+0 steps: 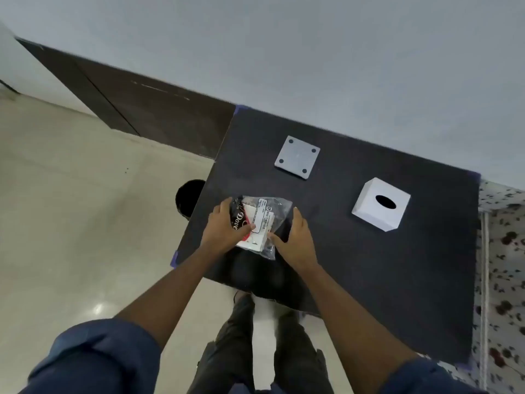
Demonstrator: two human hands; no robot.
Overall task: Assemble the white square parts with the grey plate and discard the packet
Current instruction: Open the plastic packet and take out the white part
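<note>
- Currently, one clear packet (262,223) lies on the black table (355,265), near its front-left edge; all positions below are given relative to this packet.
- My left hand (224,228) rests on the packet's left side, thumb laid across the printed label, fingers curled over the far-left edge. The hand is pressing on the packet, not fully closed around it.
- My right hand (297,237) sits at the packet's right side, fingers spread, thumb tip touching the plastic near the bottom-right corner. Whether it actually pinches the film I cannot tell.
- Inside the packet: white square parts (254,241), stacked; their count cannot be read through the plastic. One dark wrapper with lettering also shows at the left.
- One grey plate (297,157) with four corner holes lies flat beyond the packet, well apart.
- One white cube (380,204) with one oval opening on top stands to the right of the packet, well apart.
- One round black bin (189,199) stands on the floor just left of the packet, beside the table edge.
</note>
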